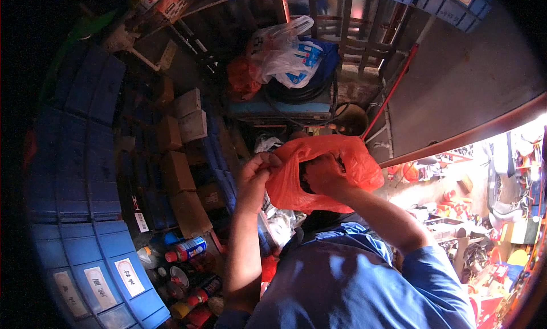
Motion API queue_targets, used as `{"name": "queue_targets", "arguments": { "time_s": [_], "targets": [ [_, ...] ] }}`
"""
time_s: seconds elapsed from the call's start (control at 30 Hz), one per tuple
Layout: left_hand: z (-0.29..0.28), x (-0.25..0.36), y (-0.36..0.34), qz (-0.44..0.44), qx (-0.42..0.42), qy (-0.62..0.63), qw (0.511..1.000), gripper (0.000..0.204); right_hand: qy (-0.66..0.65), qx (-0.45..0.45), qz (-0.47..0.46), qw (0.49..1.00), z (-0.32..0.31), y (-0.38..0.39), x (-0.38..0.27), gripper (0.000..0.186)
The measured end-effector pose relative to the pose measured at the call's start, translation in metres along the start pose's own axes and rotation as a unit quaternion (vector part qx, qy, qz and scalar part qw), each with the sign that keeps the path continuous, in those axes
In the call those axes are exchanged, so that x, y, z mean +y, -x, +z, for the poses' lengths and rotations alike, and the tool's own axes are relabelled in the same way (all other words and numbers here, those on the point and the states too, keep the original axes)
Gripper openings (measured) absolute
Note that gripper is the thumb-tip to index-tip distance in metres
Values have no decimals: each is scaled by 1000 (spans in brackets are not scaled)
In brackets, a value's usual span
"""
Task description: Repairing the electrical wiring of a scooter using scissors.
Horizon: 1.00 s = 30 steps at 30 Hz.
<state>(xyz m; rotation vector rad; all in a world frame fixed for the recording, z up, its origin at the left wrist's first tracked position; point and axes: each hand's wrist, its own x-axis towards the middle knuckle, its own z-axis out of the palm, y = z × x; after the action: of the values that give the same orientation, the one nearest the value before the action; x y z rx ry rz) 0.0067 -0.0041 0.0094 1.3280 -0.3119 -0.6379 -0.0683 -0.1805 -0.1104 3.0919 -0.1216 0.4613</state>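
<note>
An orange-red plastic bag is held up in front of my chest, its mouth gaping toward me. My left hand pinches the bag's rim at its left side, fingers closed on the thin plastic. Through the mouth reaches my right hand, back of the hand upward, with its fingers down inside the bag. Those fingers are hidden, so whether they hold anything does not show. Something dark is partly visible inside, beside the right hand, too shadowed to name.
Blue storage bins with labels stack up on the left. Cardboard boxes and spray cans fill shelves nearby. Ahead, white plastic bags lie above coiled black hose. A large grey panel slants at the right, over brightly lit goods.
</note>
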Motion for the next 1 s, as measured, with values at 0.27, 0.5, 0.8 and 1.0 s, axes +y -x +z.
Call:
{"name": "queue_targets", "arguments": {
  "time_s": [0.27, 0.5, 0.8, 1.0],
  "targets": [
    [-5, -4, 1, 1, 36, -34, 999, 34, -530, -61, 75, 843, -131, 8, 50, 29],
    [14, 8, -1, -26, 31, -38, 998, 34, -620, 26, 228, 751, -130, 38, 72, 26],
    [13, 2, 0, -19, 38, -8, 999, 35, -861, -71, 270, 426, -149, 39, 62, 28],
    [10, 3, -1, -32, 27, 4, 999, 35, -875, -36, 260, 408, -157, 38, 54, 29]
  ]
}}
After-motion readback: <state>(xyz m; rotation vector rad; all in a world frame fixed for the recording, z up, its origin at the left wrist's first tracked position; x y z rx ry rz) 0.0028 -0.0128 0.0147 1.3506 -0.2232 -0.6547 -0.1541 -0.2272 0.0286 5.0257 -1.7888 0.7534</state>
